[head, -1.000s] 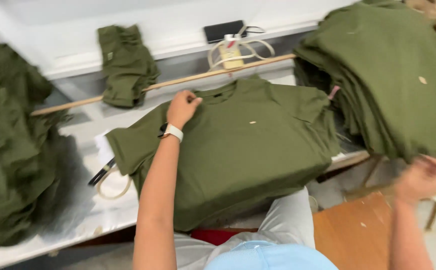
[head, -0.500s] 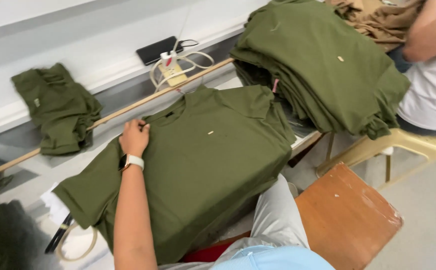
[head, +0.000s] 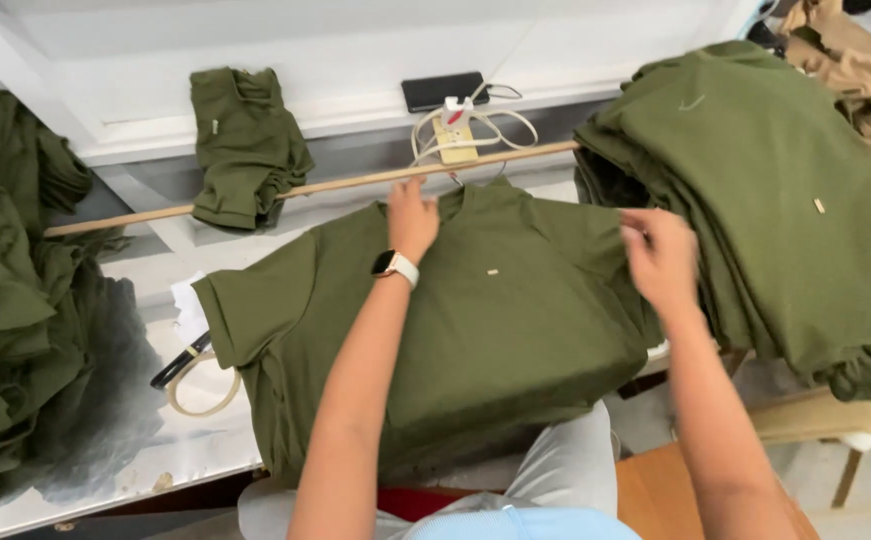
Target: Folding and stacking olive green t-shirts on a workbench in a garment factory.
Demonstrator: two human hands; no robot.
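Olive cotton shirt (head: 515, 320) lying soft, light — pinning near collar with flat left hand (head: 412, 217), pinching sleeve edge with right hand (head: 661, 258).

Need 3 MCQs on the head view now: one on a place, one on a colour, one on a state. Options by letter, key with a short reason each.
1. Where does the left hand rest?
A. On the collar end of the spread T-shirt
B. On the wooden rod
C. On the phone

2. What colour is the pile of shirts at right?
A. White
B. Olive green
C. Red

3. How does the spread T-shirt lie?
A. Rolled into a tube
B. Hanging from a hook
C. Flat on the table, sleeves out

Key: 1 A, the palm lies just below the neckline, with the wooden rod beyond it. 2 B, the whole stack is olive green. 3 C, the body is spread flat and both sleeves stick out sideways.
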